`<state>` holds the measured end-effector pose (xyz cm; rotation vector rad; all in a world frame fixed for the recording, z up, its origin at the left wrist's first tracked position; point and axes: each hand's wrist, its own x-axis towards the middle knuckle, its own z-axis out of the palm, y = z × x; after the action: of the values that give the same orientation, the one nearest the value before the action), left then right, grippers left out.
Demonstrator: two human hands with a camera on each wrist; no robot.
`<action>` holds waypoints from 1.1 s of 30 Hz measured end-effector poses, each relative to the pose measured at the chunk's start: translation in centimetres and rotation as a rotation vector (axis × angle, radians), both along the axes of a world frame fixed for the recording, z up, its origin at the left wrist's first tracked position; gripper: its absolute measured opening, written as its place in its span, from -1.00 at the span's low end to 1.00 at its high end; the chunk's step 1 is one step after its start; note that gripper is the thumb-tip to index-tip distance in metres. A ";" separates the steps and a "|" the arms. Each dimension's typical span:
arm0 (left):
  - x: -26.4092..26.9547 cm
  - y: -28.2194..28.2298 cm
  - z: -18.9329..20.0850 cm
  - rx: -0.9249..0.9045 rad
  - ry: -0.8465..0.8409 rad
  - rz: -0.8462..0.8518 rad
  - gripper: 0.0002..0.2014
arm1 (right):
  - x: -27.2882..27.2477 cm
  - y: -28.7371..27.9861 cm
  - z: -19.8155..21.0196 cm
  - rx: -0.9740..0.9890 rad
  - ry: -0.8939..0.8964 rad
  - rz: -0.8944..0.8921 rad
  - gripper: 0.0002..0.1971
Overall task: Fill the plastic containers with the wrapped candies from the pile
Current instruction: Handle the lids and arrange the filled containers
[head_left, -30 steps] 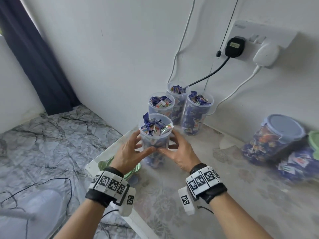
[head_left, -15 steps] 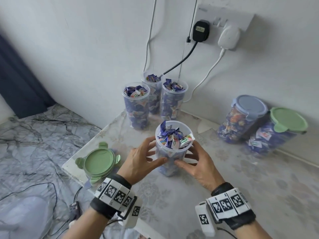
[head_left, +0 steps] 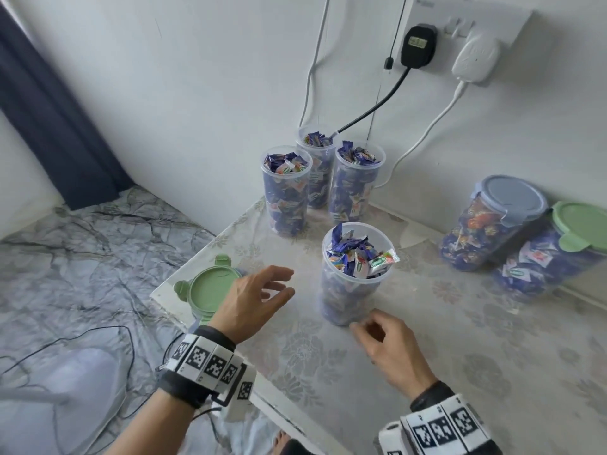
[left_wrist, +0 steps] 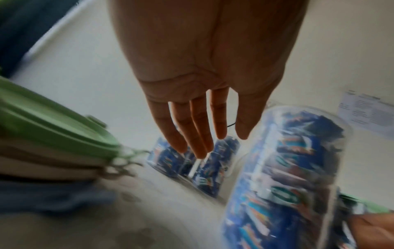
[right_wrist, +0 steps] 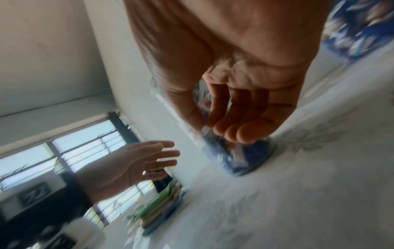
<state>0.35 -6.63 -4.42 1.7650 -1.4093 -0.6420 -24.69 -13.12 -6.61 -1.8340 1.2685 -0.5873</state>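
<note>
A clear plastic container [head_left: 356,284], heaped with blue wrapped candies, stands upright on the table with no lid. My left hand [head_left: 262,293] hovers to its left with fingers straight and spread, holding nothing and apart from the container. In the left wrist view the left hand [left_wrist: 200,134] is empty, with the container [left_wrist: 287,168] at its right. My right hand [head_left: 377,333] sits low by the container's base, fingers loosely curled and holding nothing. The right wrist view shows those fingers [right_wrist: 234,131] just in front of the container's base [right_wrist: 241,156]. No loose candy pile is in view.
Three more filled open containers [head_left: 285,192] stand at the back by the wall under hanging cables. Two lidded jars of candy, one blue-lidded [head_left: 492,221] and one green-lidded [head_left: 558,257], lie at the right. A stack of lids topped by a green one [head_left: 210,290] sits at the table's left corner.
Both hands have let go of the filled container, which now stands alone. My left hand has swung left toward the lids; my right hand has dropped back to the base.
</note>
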 end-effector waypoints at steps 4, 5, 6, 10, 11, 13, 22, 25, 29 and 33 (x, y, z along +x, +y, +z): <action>4.3 2.5 -0.5 -0.043 -0.158 0.171 -0.77 | 4.5 1.5 0.5 0.023 0.036 0.332 -0.84; 5.5 3.1 -0.8 -0.044 -0.217 0.215 -0.75 | 6.0 1.7 0.8 0.013 0.040 0.381 -0.87; 6.5 3.6 -1.1 -0.032 -0.266 0.276 -0.78 | 7.5 1.9 1.0 -0.006 0.045 0.410 -0.89; 10.2 4.7 -2.4 0.113 -0.351 0.502 -0.80 | 13.6 1.6 0.8 -0.057 0.067 0.371 -0.77; 11.0 4.9 -2.7 0.175 -0.345 0.528 -0.77 | 15.0 1.2 0.5 -0.047 0.089 0.335 -0.72; 12.0 4.9 -3.1 0.272 -0.338 0.553 -0.71 | 17.2 0.4 0.0 -0.019 0.157 0.271 -0.67; 12.5 4.6 -2.8 0.248 -0.267 0.605 -0.87 | 19.7 -0.5 -0.7 -0.001 0.242 0.181 -0.82; 11.8 4.6 -1.7 0.208 -0.206 0.613 -0.89 | 19.3 -0.4 -0.2 -0.014 0.174 0.156 -0.83; 11.1 5.5 1.2 0.072 -0.138 0.594 -0.89 | 17.9 -0.3 2.0 -0.069 0.015 0.122 -0.82; 9.9 5.6 5.2 -0.088 -0.080 0.544 -0.88 | 15.6 0.7 6.6 -0.049 -0.235 0.135 -0.86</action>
<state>10.24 -0.99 0.80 2.0006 -0.9217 -0.2159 -9.12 -12.46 -0.06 -1.8140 0.9750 -0.7403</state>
